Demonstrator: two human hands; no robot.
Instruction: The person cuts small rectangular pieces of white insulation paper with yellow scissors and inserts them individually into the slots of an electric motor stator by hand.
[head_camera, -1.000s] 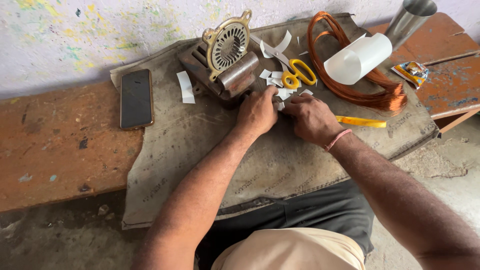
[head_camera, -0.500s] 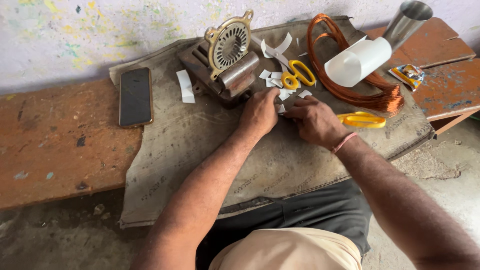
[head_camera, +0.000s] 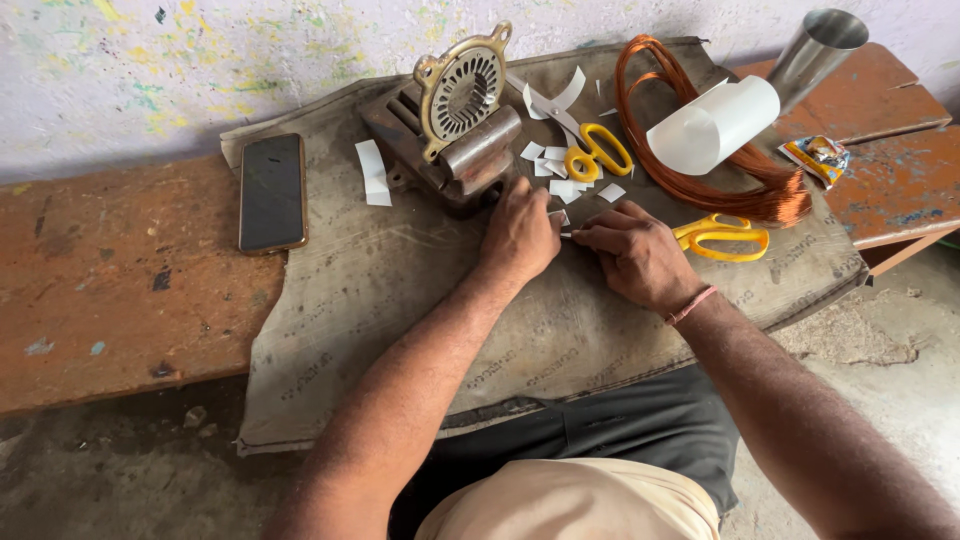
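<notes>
Where the two hands meet, just in front of the motor stator (head_camera: 462, 110), a small white paper slip (head_camera: 566, 226) shows between the fingertips, thin and pale, mostly hidden by the fingers. More cut white scraps (head_camera: 556, 170) lie loose just beyond it, beside the stator.

Both forearms reach up from the bottom edge and converge in front of the stator. The left hand (head_camera: 520, 235) lies knuckles up, its fingers curled down and closed on the near end of the slip. The right hand (head_camera: 632, 250) angles in from the other side, a pink band at its wrist, fingers bent and pinched on the slip's other end.

Everything rests on a grey cloth (head_camera: 400, 300) spread over a worn red bench (head_camera: 110, 270). To the right of the stator lie yellow scissors (head_camera: 597, 153), a copper wire coil (head_camera: 700, 170) with a white paper roll (head_camera: 712, 125) on it, and a second yellow pair (head_camera: 722, 236) near the right hand. A steel cup (head_camera: 815, 55) stands beyond the coil. A phone (head_camera: 272, 192) lies left of the stator.
</notes>
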